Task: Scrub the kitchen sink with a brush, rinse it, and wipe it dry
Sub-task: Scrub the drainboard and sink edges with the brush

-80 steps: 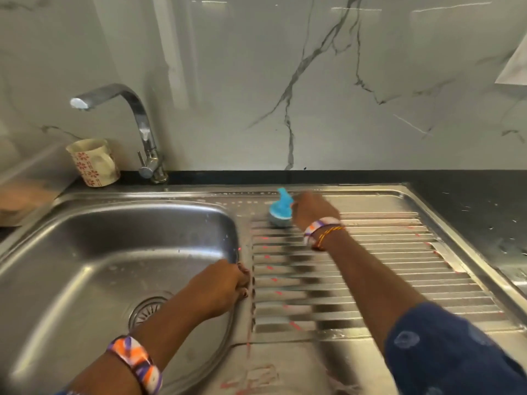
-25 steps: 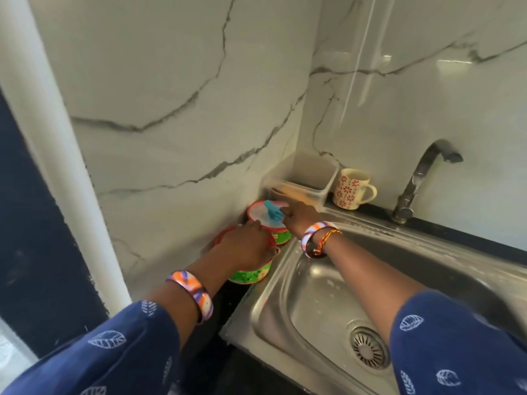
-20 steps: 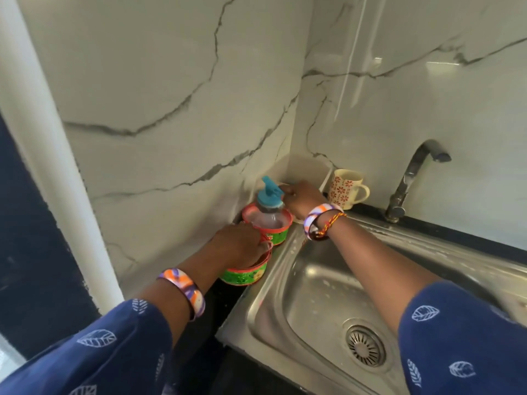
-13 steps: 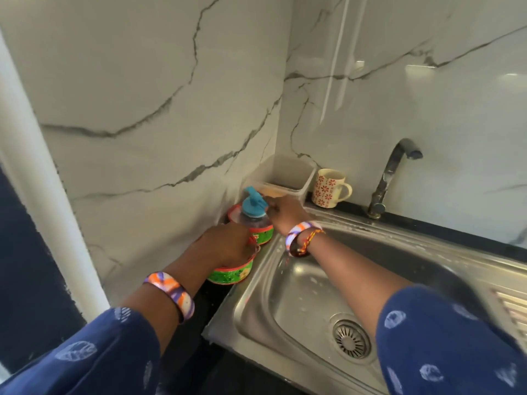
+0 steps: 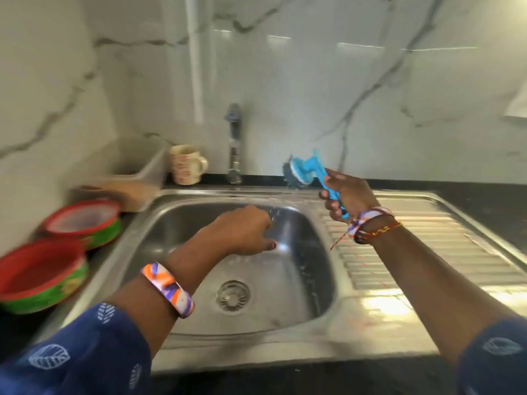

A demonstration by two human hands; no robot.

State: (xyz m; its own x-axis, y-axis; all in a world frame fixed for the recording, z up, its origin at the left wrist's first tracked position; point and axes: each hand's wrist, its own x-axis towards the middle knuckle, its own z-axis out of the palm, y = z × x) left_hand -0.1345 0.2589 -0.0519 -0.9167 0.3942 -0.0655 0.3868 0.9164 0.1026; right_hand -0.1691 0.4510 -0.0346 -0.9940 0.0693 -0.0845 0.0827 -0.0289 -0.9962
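Observation:
A steel sink (image 5: 339,317) with a round drain (image 5: 233,295) fills the middle of the view. Its ribbed draining board (image 5: 422,252) lies to the right. My right hand (image 5: 346,196) holds a blue scrub brush (image 5: 303,172) by its handle, raised above the sink's back right corner, bristles facing left. My left hand (image 5: 245,230) hovers over the basin with fingers curled downward and nothing visible in it. The tap (image 5: 233,143) stands at the back, spout pointing toward me. The view is motion blurred.
Two round red-and-green containers (image 5: 42,277) (image 5: 85,220) sit on the dark counter left of the sink. A clear plastic tub (image 5: 134,172) and a patterned mug (image 5: 186,165) stand at the back left. Marble wall surrounds the corner.
My view swung right from the left corner back over the sink. My right hand carried the brush from the containers to above the basin's back right. My left hand left the container.

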